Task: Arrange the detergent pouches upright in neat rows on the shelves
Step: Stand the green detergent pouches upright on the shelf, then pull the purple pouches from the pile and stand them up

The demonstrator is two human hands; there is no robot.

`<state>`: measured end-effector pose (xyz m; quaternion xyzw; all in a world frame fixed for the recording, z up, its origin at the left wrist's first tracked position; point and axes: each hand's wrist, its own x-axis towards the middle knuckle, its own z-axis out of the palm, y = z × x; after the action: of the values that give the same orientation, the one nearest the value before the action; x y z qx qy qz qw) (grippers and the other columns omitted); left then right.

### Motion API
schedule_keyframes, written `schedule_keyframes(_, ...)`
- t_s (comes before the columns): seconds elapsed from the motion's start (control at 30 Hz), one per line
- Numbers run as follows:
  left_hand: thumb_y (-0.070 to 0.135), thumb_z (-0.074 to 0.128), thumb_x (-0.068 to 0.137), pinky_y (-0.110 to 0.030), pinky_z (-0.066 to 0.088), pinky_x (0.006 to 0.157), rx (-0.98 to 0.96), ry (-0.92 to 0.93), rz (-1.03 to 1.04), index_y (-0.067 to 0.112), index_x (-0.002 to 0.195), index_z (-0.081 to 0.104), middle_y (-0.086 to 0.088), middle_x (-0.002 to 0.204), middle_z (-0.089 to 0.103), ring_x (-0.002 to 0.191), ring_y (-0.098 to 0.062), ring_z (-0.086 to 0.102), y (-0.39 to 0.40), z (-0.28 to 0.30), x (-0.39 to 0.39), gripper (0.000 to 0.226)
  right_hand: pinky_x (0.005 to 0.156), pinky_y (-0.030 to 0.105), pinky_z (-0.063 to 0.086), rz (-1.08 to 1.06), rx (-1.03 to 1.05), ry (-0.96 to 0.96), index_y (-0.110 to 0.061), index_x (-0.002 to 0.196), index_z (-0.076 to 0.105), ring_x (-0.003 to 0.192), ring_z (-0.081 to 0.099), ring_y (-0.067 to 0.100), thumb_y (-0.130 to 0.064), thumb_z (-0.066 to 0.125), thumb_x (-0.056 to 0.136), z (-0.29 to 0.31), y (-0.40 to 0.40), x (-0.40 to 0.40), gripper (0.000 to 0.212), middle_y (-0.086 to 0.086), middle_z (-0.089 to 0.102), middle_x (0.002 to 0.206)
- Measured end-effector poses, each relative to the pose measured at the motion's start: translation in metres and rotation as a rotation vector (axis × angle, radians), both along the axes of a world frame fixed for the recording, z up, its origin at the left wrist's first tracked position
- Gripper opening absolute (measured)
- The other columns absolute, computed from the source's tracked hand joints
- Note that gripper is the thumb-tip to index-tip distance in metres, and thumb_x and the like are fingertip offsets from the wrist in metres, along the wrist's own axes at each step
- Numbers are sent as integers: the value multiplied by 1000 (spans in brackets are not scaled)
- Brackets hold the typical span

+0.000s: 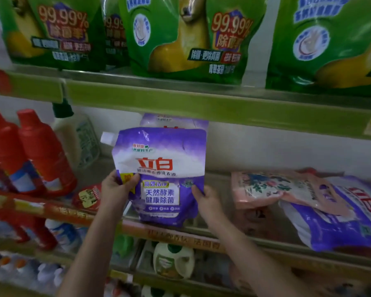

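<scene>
Purple-and-white soft plastic detergent pouch (161,174) w/ a white corner spout stands upright at the front edge of the middle metal shelf (214,230), base on the lip. Your left hand (118,187) pinches its lower left edge, thumb curled over the front; your right hand (206,197) grips the lower right edge, fingers wrapped behind. A second purple pouch (174,122) stands right behind it. To the right, a pink floral pouch (272,189) lies flat across another purple pouch lying on its side (338,219); neither is upright yet. Green pouches (180,35) fill the top shelf; red plastic bottles (41,155) stand to the left.

Risk, my read: base sits v. near the edge, and the soft body could slump fwd or slide off once you release. Push it back against the rear pouch first.
</scene>
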<state>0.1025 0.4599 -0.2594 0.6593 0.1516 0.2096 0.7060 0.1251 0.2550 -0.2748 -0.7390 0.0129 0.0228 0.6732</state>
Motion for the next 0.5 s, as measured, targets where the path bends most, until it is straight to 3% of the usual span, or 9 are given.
schedule_keyframes(0.1,3,68,79,-23,53,67,58,-9,19,1,110,53,-12,98,66,80,-12,65,-10,0,-8,35,73,36,46,25,-72,-56,-19,70,55,78,58,18,-12,54,91,2,-4,-4,22,10,66,87)
schedule_keyframes(0.2,5,69,79,-32,46,90,44,-6,147,-3,126,44,-17,121,58,106,-24,58,-23,-12,-37,53,85,40,49,49,-74,-88,-16,90,60,92,61,20,-6,55,89,-1,-16,-18,11,10,67,99)
schedule_keyframes(0.3,8,68,80,-24,45,85,-34,-2,173,3,127,46,-12,122,58,107,-17,59,-50,-29,-77,52,73,20,48,22,-22,-88,-19,82,61,79,63,0,-4,57,87,-11,-40,-40,16,1,66,91)
schedule_keyframes(0.43,9,67,82,-30,44,87,-144,96,60,7,131,43,-7,121,57,107,-15,57,-110,-62,-128,54,88,31,49,4,57,30,-13,104,64,91,63,10,-9,60,87,-35,-91,-90,18,-4,67,97)
schedule_keyframes(0.5,19,69,81,-34,47,89,-118,200,-59,11,133,43,-1,120,58,104,-12,59,-147,-80,-153,58,86,27,51,27,77,56,-19,102,65,90,64,7,-12,61,87,-52,-123,-123,17,-11,68,93)
